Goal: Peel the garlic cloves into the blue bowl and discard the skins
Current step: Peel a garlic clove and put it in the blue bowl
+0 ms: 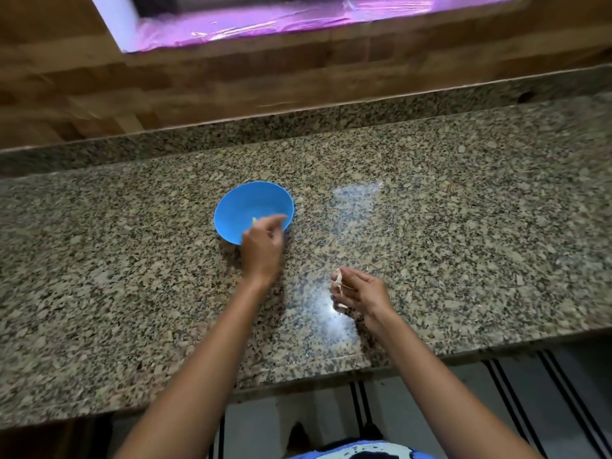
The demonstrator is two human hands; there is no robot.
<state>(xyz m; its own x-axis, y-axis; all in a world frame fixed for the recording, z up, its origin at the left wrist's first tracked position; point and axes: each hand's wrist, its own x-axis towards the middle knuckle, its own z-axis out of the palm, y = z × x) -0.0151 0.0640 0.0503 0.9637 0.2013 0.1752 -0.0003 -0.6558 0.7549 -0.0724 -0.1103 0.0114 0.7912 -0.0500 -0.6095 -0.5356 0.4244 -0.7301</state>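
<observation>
The blue bowl [245,203] sits on the speckled granite counter [463,226], a little left of the middle. My left hand [263,246] hovers over the bowl's near right rim with its fingers curled inward; a pale yellowish clove [255,220] shows just at its fingertips inside the bowl, and I cannot tell whether the fingers still touch it. My right hand [359,291] is lower and to the right, above the counter, holding papery garlic skins [338,283] in its curled fingers. The picture is blurred by motion.
A wooden wall and a window ledge with purple light [281,21] rise behind the counter's raised back lip. The counter's front edge [298,380] runs below my forearms, with a striped floor mat [496,392] beneath. A few skin flecks lie on the granite at right.
</observation>
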